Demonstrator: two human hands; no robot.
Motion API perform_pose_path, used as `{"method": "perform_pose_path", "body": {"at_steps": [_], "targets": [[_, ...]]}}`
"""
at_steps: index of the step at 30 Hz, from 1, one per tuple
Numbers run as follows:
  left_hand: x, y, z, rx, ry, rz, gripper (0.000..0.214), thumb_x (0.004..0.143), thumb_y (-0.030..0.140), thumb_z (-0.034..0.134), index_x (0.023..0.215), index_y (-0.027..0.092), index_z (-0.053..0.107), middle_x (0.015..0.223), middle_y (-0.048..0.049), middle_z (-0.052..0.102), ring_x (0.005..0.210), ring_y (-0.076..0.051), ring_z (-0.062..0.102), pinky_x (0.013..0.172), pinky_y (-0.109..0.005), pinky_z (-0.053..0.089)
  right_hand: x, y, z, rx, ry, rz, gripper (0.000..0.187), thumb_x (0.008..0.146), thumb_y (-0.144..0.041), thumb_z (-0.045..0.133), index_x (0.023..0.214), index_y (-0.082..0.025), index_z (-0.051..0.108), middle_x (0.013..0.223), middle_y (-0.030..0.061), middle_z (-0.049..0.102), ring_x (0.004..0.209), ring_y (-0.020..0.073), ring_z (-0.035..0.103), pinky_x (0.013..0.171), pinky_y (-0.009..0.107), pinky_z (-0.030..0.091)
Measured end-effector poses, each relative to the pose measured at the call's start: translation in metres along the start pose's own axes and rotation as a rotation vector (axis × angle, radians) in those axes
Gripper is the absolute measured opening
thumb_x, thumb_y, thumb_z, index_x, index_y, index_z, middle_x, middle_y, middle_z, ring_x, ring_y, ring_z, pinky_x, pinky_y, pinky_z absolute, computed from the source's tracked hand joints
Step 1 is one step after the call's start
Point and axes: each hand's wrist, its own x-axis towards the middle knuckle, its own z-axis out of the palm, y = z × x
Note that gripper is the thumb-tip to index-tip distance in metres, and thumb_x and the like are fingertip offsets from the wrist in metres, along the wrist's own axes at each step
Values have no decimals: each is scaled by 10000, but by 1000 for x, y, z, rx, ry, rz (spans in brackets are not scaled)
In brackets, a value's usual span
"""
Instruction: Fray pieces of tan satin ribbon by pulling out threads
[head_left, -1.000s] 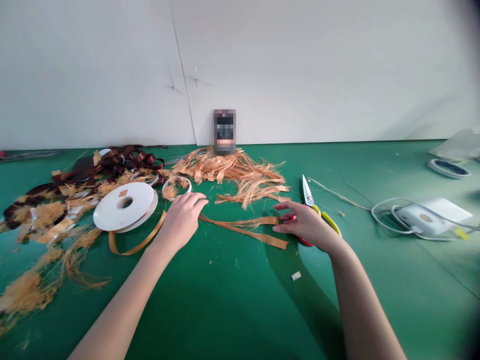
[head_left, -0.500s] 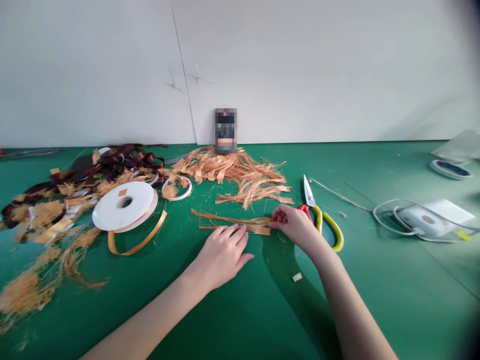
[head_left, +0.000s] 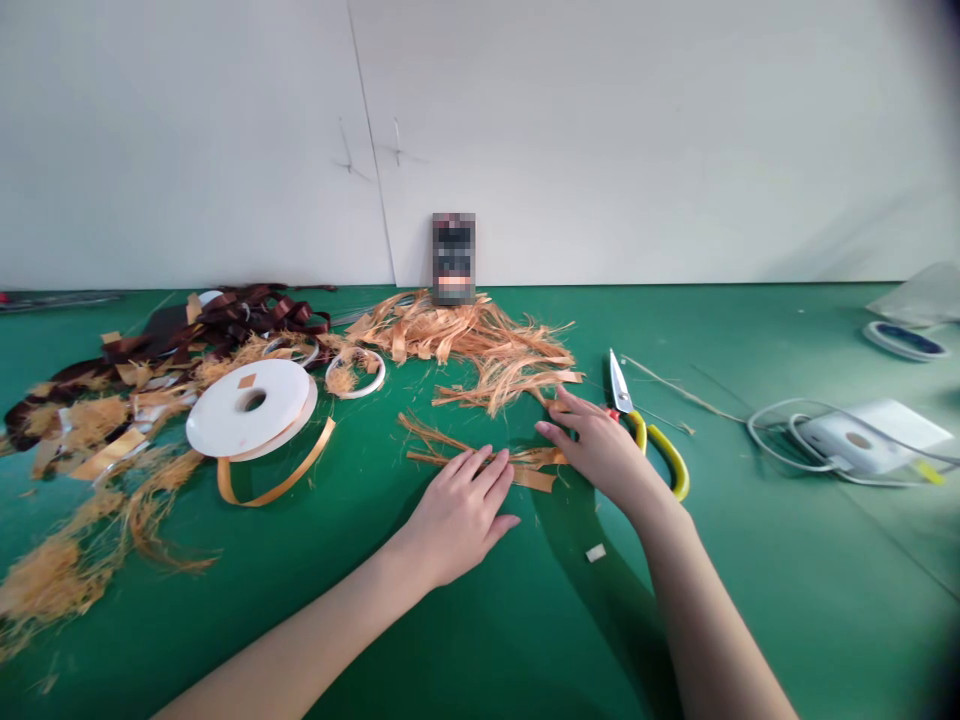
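Resting left hand: the left hand (head_left: 461,515) lies flat, fingers straight and close together, thumb apart, its fingertips over the tan strips; it is the clock's centre, twelve pointing to the wall.
Frayed tufts: loose tan tufts (head_left: 45,580) at nine o'clock, well apart from the hands.
White scrap: a small pale scrap (head_left: 595,553) between three and four o'clock, on the green tabletop (head_left: 420,650).
Tan strips: frayed ribbon strips (head_left: 534,480) running from eleven to two o'clock, partly covered by the left fingers, their uncut-looking flat ends toward the right.
Right hand: the right hand (head_left: 604,445) at two o'clock, fingers loosely bent, thumb and forefinger slightly parted near a strip end; cannot tell whether it grips that end.
Ribbon spool: a white spool (head_left: 225,410) at ten o'clock, tilted, with a curved tan ribbon tail (head_left: 292,482) in front of it.
White charger: a pale block-like adapter (head_left: 877,435) near three o'clock, a cable looped beside it.
Scissors: yellow-handled scissors (head_left: 619,385) at two o'clock, just beyond the right hand, blades pointing away.
White ring: a ring (head_left: 379,380) at eleven o'clock, tan fibres at its left side.
Fringe heap: piled tan fringe (head_left: 465,340) at twelve o'clock.
Brown ribbon: a dark, tangled heap (head_left: 262,320) between ten and eleven.
Blurred device: a dark upright rectangle (head_left: 454,258) at twelve, behind the fringe, before the white wall panel (head_left: 637,130).
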Motion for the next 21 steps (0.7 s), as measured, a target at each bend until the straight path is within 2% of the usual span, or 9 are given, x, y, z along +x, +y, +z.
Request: {"method": "perform_pose_path", "body": {"at_steps": [2, 4, 6, 7, 9, 11, 13, 17, 21], "targets": [[1, 0, -2, -8, -3, 5, 475, 955, 416, 347, 1296, 123, 499, 1371, -101, 524, 1242, -270, 478, 991, -424, 408, -2, -8, -6, 113, -73, -10, 384, 884, -472, 471, 988, -218, 739, 1402, 80, 489, 1201, 316, 540, 979, 429, 440], [2, -3, -4, -19, 7, -8, 466, 951, 415, 360, 1287, 126, 503, 1363, -103, 531, 1201, -265, 502, 965, -422, 422, -4, -16, -12, 207, -169, -36, 417, 890, -502, 440, 896, -239, 763, 1405, 46, 485, 1010, 289, 658, 835, 380, 511], [4, -7, -5, -29, 38, -42, 446, 949, 392, 380, 1280, 121, 505, 1373, -107, 518, 1195, -263, 497, 968, -420, 419, -5, -21, -15, 256, -236, -64, 415, 884, -495, 456, 792, -239, 769, 1358, 36, 538, 840, 251, 701, 695, 343, 521], [5, -10, -5, -33, 60, -65, 432, 948, 376, 390, 1272, 117, 509, 1374, -112, 513, 1199, -261, 491, 974, -418, 416, -5, -22, -15, 264, -230, -71, 393, 876, -479, 481, 752, -235, 764, 1311, 40, 584, 822, 244, 700, 681, 333, 514], [6, -14, -5, -45, 101, -116, 398, 947, 349, 403, 1243, 115, 528, 1353, -117, 527, 1201, -256, 486, 983, -416, 412, -4, -21, -11, 250, -126, -66, 292, 849, -423, 550, 751, -228, 744, 1181, 57, 668, 870, 242, 684, 719, 326, 502], [7, -17, -5, -63, 130, -157, 374, 947, 342, 405, 1210, 117, 550, 1311, -117, 558, 1184, -247, 498, 982, -412, 417, -1, -16, -6, 178, 8, -30, 177, 806, -368, 617, 836, -219, 708, 1067, 67, 683, 900, 240, 657, 745, 334, 488], [8, -18, -3, -72, 141, -165, 367, 950, 338, 402, 1203, 119, 554, 1299, -113, 568, 1182, -240, 502, 984, -408, 419, 1, -10, 1, 62, 66, 32, 195, 749, -341, 679, 878, -196, 663, 970, 76, 659, 858, 242, 635, 717, 343, 472], [8, -18, 1, -54, 108, -76, 372, 955, 322, 391, 1237, 124, 533, 1324, -93, 562, 1224, -235, 481, 1003, -403, 410, 3, -4, 6, -33, -65, 50, 169, 755, -315, 664, 675, -196, 574, 742, 46, 611, 757, 227, 589, 683, 333, 427], [6, -17, 2, -37, 100, -67, 354, 952, 319, 395, 1212, 130, 542, 1309, -95, 574, 1191, -240, 515, 982, -407, 421, -1, -11, -3, 53, -129, 4, 186, 787, -283, 606, 649, -210, 505, 683, 18, 594, 682, 186, 563, 648, 300, 404]]}}
